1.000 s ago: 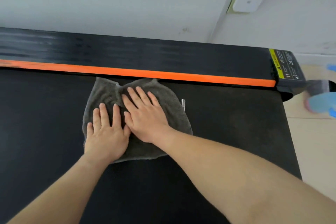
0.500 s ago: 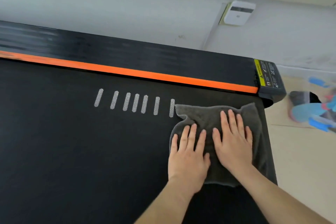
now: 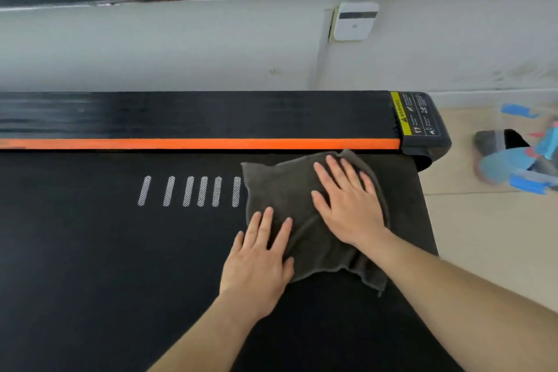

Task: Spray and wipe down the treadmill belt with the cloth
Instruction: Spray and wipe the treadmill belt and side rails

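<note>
Writing on a yellow sticker (image 3: 400, 114) at 2 o'clock says WARNING; the small words beside it are too tiny to read. My gray cloth (image 3: 299, 190) lies on the black belt (image 3: 105, 266), near its 2 o'clock corner, just under the orange stripe (image 3: 211, 143). Both hands press flat with straight fingers: my left hand (image 3: 259, 263) on the cloth's 7 o'clock edge, my right hand (image 3: 347, 202) on its middle. White dashes (image 3: 188, 191) sit at 9 o'clock of the cloth. At 12 o'clock is a pale wall (image 3: 151, 45) with a white box (image 3: 354, 21), and at 3 o'clock a tan floor (image 3: 489, 235).
</note>
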Tool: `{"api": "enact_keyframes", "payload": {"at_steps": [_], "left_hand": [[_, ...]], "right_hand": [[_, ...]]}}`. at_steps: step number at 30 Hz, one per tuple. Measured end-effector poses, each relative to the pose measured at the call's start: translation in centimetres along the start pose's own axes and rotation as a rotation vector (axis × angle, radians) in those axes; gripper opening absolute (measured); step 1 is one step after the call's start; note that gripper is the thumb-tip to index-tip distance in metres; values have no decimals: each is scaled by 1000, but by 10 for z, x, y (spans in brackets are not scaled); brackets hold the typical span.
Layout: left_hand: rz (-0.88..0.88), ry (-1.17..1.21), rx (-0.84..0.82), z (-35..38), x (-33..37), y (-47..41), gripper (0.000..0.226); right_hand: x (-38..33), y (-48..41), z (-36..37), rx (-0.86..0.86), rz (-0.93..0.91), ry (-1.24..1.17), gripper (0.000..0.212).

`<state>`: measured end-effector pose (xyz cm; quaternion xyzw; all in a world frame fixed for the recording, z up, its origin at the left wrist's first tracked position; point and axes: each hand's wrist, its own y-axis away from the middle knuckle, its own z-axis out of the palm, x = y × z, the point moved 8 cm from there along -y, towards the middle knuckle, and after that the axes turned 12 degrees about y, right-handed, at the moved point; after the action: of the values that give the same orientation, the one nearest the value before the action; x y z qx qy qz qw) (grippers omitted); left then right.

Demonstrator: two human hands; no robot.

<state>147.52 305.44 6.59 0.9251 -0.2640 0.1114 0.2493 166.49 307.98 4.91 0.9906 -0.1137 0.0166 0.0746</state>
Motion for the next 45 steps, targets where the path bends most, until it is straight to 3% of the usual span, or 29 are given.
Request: {"api": "enact_keyframes", "payload": {"at_steps": [5,11,15,21,24,26,29,33,36,38,40,45], "left_hand": [[55,23,-53,16,72,-27,57],[99,-72,-89,22,53,-4,59],[15,-61,-35,18,19,7,59],[-257,-83,15,-3,-110,89,65],[-415,-50,-72,1,-150,131,69],[-409,-39,-28,3,-146,139,68],[-294,-27,-25,24,-110,129,68],[-65,79,-13,47,-17,90,66],[-39,149,10,48,16,69,61],[-40,110,29,45,11,75,59],[-41,71,52,43,-9,86,59],[-265,86,109,37,-108,152,57]], "right_hand": [[85,42,13,-38,361,-20,66],[75,90,16,-117,449,-24,77],[-7,91,16,-66,254,-18,68],[-194,97,11,-43,-217,-125,61],[-241,101,10,-97,-437,-132,59],[-234,102,8,-30,-517,-105,58],[-162,101,14,43,-417,-62,56],[-24,117,22,-28,-17,15,62],[8,133,27,-82,237,-4,65],[-6,138,25,-91,320,-25,63],[-36,140,23,-119,287,-26,63],[-187,146,15,-92,-159,-18,61]]}}
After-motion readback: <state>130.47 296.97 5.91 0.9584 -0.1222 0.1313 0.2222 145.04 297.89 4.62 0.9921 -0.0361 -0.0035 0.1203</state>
